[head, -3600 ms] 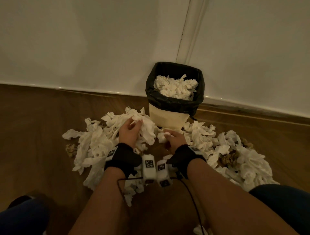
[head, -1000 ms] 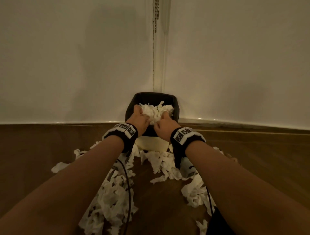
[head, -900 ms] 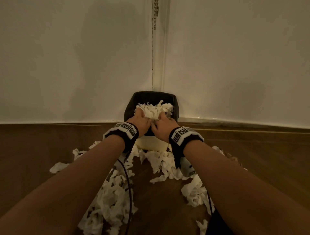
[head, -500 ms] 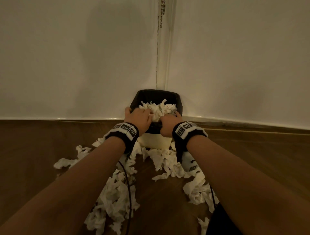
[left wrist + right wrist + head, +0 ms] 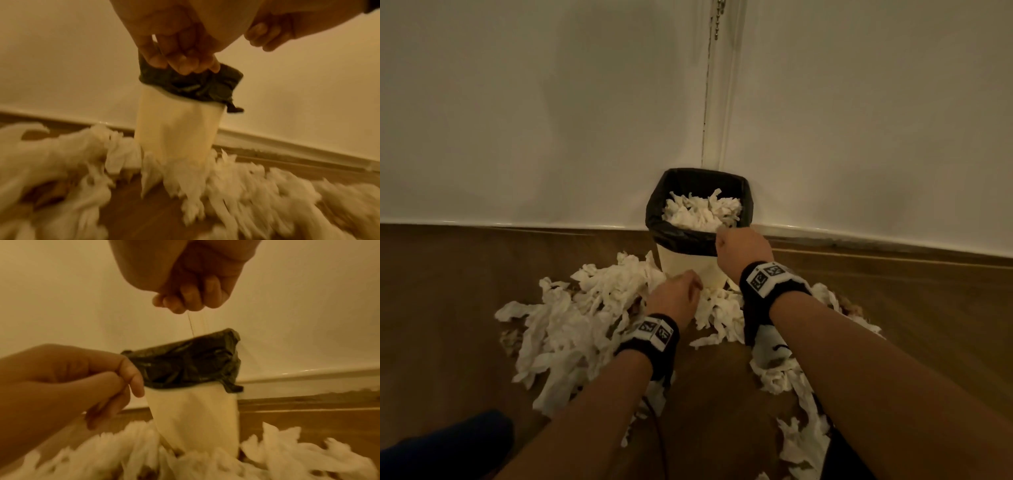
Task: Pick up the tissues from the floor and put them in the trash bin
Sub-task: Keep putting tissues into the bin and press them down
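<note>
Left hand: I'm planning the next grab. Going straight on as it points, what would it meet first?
Probably the cream front wall of the trash bin: the left hand hangs just before it, fingers loosely curled, empty. Depth is unclear; aimed slightly lower, it would land in the tissues at the bin's foot.

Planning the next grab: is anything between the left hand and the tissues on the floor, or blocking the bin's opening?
Nothing visible. The left hand is right above the tissues, and the bin is open on top, though nearly full.
</note>
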Action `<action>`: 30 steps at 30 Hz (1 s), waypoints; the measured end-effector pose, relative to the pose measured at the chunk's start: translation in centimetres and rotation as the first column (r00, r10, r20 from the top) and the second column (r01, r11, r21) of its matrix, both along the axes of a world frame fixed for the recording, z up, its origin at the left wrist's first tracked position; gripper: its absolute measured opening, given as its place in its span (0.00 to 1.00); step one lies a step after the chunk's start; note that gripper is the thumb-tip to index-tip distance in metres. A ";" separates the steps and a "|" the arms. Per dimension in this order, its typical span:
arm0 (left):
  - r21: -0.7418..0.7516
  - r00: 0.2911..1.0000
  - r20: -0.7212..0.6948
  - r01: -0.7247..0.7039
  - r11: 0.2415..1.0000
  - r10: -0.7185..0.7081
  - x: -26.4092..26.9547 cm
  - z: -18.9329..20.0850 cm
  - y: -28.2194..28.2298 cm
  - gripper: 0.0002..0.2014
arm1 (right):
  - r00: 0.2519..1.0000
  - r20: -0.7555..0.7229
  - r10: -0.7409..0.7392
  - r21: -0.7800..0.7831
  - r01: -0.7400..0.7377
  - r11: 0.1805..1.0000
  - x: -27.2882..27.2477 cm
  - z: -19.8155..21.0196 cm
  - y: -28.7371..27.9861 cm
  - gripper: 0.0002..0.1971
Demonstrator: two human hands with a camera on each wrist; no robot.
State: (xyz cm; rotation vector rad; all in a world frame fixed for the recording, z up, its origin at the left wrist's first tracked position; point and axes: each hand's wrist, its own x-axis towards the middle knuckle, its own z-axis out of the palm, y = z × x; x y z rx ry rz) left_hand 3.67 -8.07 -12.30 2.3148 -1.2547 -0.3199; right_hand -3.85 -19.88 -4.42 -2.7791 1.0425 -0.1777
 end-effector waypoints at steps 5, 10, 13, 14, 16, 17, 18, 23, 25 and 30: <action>0.252 0.990 -0.047 0.140 0.958 -0.132 -2.0 -6.0 0.3 0.14 | 0.975 -0.221 -0.006 0.082 0.025 0.996 -1.4 -3.2 -0.9 0.07; 0.383 0.971 0.097 0.165 0.909 -0.217 -1.7 -9.6 -0.3 0.32 | 0.949 -0.303 -0.091 0.206 0.158 0.966 -2.0 -5.7 -1.8 0.11; 0.432 0.960 0.130 0.170 0.886 -0.247 -1.1 -11.1 -1.2 0.42 | 0.936 -0.338 -0.096 0.229 0.181 0.956 -1.8 -6.9 -2.1 0.12; 0.457 0.957 0.129 0.176 0.872 -0.261 -1.0 -11.5 -1.5 0.45 | 0.933 -0.346 -0.098 0.247 0.191 0.950 -1.8 -7.3 -2.2 0.12; 0.493 0.959 0.121 0.165 0.854 -0.255 -0.8 -12.1 -1.8 0.45 | 0.936 -0.336 -0.102 0.272 0.200 0.941 -1.9 -8.2 -2.3 0.12; 0.494 0.966 0.119 0.145 0.857 -0.231 -0.7 -12.3 -1.8 0.43 | 0.938 -0.328 -0.110 0.278 0.208 0.938 -2.1 -8.7 -2.2 0.12; 0.492 0.971 0.121 0.120 0.862 -0.204 -0.6 -12.4 -1.8 0.40 | 0.937 -0.325 -0.125 0.283 0.222 0.933 -2.2 -9.2 -2.2 0.12; 0.400 0.997 -0.047 0.076 0.913 -0.063 -0.1 -12.4 -1.4 0.14 | 0.919 -0.311 -0.241 0.288 0.333 0.898 -3.6 -11.9 -1.6 0.12; 0.276 0.980 -0.197 0.029 0.961 0.027 0.1 -12.0 -0.9 0.06 | 0.912 -0.299 -0.280 0.301 0.368 0.879 -3.9 -12.7 -1.1 0.12; 0.153 0.938 -0.334 -0.048 0.987 0.097 0.8 -11.5 0.6 0.10 | 0.890 -0.270 -0.367 0.335 0.444 0.831 -3.8 -13.9 -0.1 0.13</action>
